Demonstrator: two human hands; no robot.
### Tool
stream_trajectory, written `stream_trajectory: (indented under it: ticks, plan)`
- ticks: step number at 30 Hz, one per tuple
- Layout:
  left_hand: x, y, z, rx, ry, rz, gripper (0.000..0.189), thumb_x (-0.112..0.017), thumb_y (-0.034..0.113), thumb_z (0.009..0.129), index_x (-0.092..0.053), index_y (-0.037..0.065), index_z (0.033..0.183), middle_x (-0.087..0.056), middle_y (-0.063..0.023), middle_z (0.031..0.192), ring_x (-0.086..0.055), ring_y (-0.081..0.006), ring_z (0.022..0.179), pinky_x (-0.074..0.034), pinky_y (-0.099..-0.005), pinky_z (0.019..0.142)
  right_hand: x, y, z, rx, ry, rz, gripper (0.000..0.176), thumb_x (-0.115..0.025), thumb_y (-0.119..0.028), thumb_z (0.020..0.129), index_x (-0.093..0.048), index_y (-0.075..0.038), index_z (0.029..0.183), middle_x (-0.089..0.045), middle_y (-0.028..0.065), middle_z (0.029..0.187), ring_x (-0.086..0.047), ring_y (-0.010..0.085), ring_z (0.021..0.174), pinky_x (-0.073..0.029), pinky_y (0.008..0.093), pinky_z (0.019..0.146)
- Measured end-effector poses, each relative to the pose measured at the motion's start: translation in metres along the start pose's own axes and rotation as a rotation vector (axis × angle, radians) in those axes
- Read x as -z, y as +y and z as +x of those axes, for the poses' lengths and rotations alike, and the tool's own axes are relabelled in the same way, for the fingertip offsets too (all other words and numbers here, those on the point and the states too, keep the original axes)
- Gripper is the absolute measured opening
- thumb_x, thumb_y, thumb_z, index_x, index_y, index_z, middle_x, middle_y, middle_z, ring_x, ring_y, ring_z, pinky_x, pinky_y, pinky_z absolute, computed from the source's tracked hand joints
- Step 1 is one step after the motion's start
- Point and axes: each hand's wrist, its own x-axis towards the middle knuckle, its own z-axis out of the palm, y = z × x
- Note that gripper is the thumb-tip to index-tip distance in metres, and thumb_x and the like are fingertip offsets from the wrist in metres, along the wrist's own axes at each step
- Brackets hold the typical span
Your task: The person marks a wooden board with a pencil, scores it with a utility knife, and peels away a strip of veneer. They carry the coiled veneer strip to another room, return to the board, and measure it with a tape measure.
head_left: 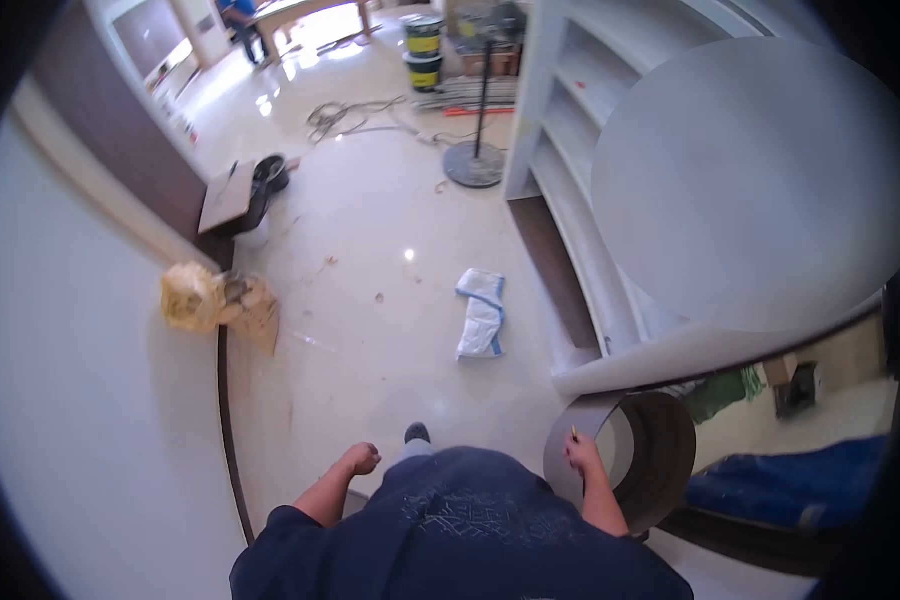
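Observation:
My right hand (580, 453) is closed around a thin pen-like tool, whose short yellow and dark end (574, 434) sticks up past the fingers. Right by that hand stands a rolled sheet (676, 455), grey-brown on its outer face and dark brown within; hand and forearm overlap its left side in this view. On the other side of my body, my left hand (367, 458) hangs over the floor with its fingers curled in and nothing showing in them. One dark shoe (417, 432) shows on the pale floor between my hands.
A white shelf unit (570, 120) runs along the right, partly hidden by a large grey round shape (760, 185). Ahead lie a white-and-blue folded bag (482, 315), a round-based stand (473, 165) and cables (345, 120). Yellowish bags (192, 297) sit left. A person (242, 25) stands far off.

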Motion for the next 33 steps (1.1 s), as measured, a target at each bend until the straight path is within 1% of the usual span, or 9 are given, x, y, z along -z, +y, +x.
stream_trajectory:
  ticks: [4,8,12,16,19,22,25,28,33]
  plan:
    - [0.055,-0.054,-0.028,0.237,0.133,-0.167,0.035,-0.057,0.026,0.087,-0.07,0.0,0.106,-0.068,-0.0229,0.108,-0.064,-0.0373,0.105,-0.05,-0.0421,0.093,-0.05,-0.129,0.061,0.298,-0.009,-0.109,0.015,-0.06,-0.01,0.086,-0.066,-0.005,0.098,-0.064,0.0083,0.071,-0.058,0.0159,0.059,-0.044,0.0324,0.052]
    - [0.149,-0.071,0.024,0.221,0.265,-0.384,0.036,-0.058,0.028,0.086,-0.07,0.0,0.106,-0.068,-0.0233,0.108,-0.065,-0.0369,0.105,-0.05,-0.0425,0.094,-0.069,-0.186,0.112,0.391,0.101,-0.497,0.017,-0.062,-0.012,0.08,-0.069,-0.002,0.092,-0.069,0.0152,0.078,-0.065,0.025,0.071,-0.049,0.0392,0.063]
    - [0.267,-0.062,0.127,0.09,0.536,-0.545,0.034,-0.059,0.027,0.087,-0.07,0.0,0.105,-0.07,-0.0216,0.102,-0.068,-0.0348,0.095,-0.053,-0.0403,0.085,-0.068,-0.206,0.152,0.162,0.036,-0.876,0.024,-0.058,-0.013,0.079,-0.071,0.0,0.095,-0.069,0.0252,0.093,-0.068,0.0391,0.09,-0.052,0.0451,0.079]
    - [0.401,-0.031,0.186,0.066,0.638,-0.747,0.034,-0.059,0.027,0.088,-0.069,0.0,0.104,-0.07,-0.0217,0.099,-0.069,-0.0345,0.091,-0.053,-0.0398,0.082,-0.063,-0.163,0.273,-0.264,-0.048,-0.645,0.028,-0.069,-0.01,0.07,-0.073,0.0,0.095,-0.07,0.0246,0.095,-0.07,0.0334,0.092,-0.053,0.0412,0.08]
    - [0.449,-0.067,0.234,0.096,0.659,-0.601,0.033,-0.059,0.028,0.088,-0.069,0.001,0.105,-0.069,-0.0226,0.099,-0.068,-0.0356,0.093,-0.053,-0.0408,0.084,-0.074,-0.297,0.313,0.043,-0.176,-1.155,0.03,-0.073,-0.008,0.065,-0.072,0.003,0.094,-0.071,0.0235,0.095,-0.071,0.0296,0.091,-0.054,0.0397,0.079]
    - [0.432,-0.132,0.247,0.295,0.57,-0.454,0.033,-0.059,0.028,0.086,-0.071,0.002,0.103,-0.068,-0.0233,0.103,-0.066,-0.0382,0.099,-0.052,-0.0431,0.087,-0.148,-0.436,0.432,-0.06,0.028,-0.84,0.03,-0.069,-0.025,0.074,-0.072,0.003,0.086,-0.07,0.0244,0.095,-0.07,0.0323,0.092,-0.055,0.0397,0.078]
    - [0.386,-0.2,0.237,0.611,0.332,-0.224,0.025,-0.06,0.023,0.08,-0.074,0.004,0.087,-0.07,-0.0218,0.097,-0.067,-0.0381,0.092,-0.053,-0.0458,0.082,-0.236,-0.65,0.475,0.559,0.02,-0.862,0.043,-0.055,-0.038,0.086,-0.071,0.002,0.09,-0.067,0.0277,0.086,-0.067,0.0408,0.085,-0.052,0.047,0.074]
    - [0.405,-0.2,0.224,0.744,0.08,-0.321,0.019,-0.061,0.016,0.078,-0.075,0.007,0.087,-0.071,-0.0185,0.096,-0.069,-0.0309,0.092,-0.054,-0.0432,0.079,-0.331,-0.847,0.496,0.829,-0.142,-0.662,0.021,-0.054,-0.017,0.083,-0.066,0.001,0.085,-0.065,0.0242,0.078,-0.063,0.039,0.072,-0.051,0.0422,0.07]
    - [0.495,-0.232,0.314,0.819,-0.091,-0.442,0.021,-0.06,0.016,0.078,-0.075,0.006,0.089,-0.071,-0.0195,0.1,-0.068,-0.0318,0.096,-0.053,-0.0438,0.082,-0.444,-1.052,0.498,0.989,-0.235,-0.565,0.022,-0.052,-0.017,0.083,-0.066,-0.003,0.093,-0.067,0.0238,0.094,-0.065,0.0404,0.091,-0.052,0.0458,0.081]
